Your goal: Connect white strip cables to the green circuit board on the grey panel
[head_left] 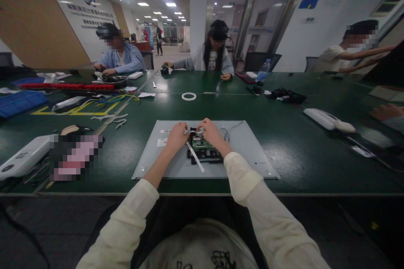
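Note:
In front of me a green circuit board [200, 143] in a black plastic frame [208, 157] lies on a flat grey panel [243, 151]. My left hand [179, 134] is closed in a pinch at the frame's upper left, on a thin white strip like a flat ribbon cable [196, 157]. From under those fingers the strip slants down across the frame. My right hand [212, 132] is closed in a pinch above the board, and a whitish band spans the gap between both hands. Whether that band belongs to the same strip I cannot tell. Fingertips partly hide it.
A grey cable [225, 134] curls beside my right hand. Beyond the panel lies a roll of white tape [189, 96]. White devices [326, 119] and a blue tray [22, 103] stand to the sides. Several people sit around the green table [151, 111].

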`<state>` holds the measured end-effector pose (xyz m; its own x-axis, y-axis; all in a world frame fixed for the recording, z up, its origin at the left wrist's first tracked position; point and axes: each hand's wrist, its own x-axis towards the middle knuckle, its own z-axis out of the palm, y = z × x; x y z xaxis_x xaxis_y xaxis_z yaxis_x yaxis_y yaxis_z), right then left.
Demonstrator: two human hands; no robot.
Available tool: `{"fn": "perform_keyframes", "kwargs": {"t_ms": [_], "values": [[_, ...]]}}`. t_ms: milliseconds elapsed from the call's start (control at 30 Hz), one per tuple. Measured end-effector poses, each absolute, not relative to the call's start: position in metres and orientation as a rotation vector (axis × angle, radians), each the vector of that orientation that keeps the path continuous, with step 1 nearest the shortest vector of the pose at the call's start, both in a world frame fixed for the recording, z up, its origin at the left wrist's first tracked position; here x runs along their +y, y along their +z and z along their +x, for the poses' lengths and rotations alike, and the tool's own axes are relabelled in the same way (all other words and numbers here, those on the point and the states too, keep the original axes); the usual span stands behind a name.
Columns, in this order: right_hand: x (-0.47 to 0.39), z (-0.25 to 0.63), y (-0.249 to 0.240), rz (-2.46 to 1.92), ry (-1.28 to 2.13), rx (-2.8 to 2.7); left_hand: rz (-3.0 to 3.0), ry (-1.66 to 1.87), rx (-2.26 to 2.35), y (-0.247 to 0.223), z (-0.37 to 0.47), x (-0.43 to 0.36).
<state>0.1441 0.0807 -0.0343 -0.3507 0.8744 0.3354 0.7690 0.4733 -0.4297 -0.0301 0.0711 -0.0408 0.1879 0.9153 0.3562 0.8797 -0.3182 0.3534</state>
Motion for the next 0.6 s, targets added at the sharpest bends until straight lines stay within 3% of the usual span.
{"fn": "perform_keyframes", "kwargs": {"t_ms": [600], "values": [[0.0775,0.1487,-0.0275,-1.710,0.228,-2.221,2.326,0.771,1.841,-0.0443,-0.0344,0.0743]]}}
